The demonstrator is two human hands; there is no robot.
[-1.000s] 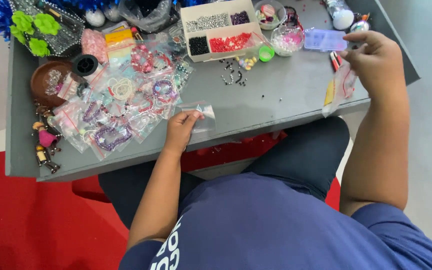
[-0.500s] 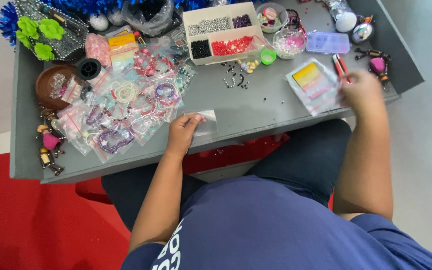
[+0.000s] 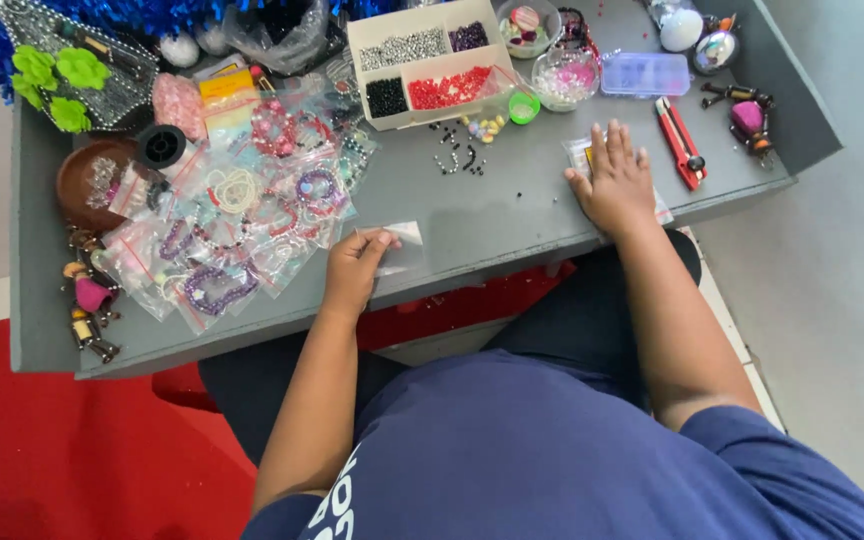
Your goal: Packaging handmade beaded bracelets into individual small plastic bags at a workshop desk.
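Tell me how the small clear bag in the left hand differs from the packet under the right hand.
The small clear bag looks empty and colourless; the packet shows yellow inside. The left hand pinches the bag at its edge, lifted near the table's front edge, while the right hand lies flat on the packet, covering most of it. Both are thin plastic pouches on the grey table.

Clear plastic bags [image 3: 242, 230] with red seal strips, holding bead bracelets, lie heaped on the table's [image 3: 512, 215] left side. The left hand [image 3: 355, 268] pinches a small clear bag [image 3: 399, 247] near the front edge. A flat clear packet [image 3: 584, 152] with a yellow insert lies under the right hand [image 3: 615, 182].
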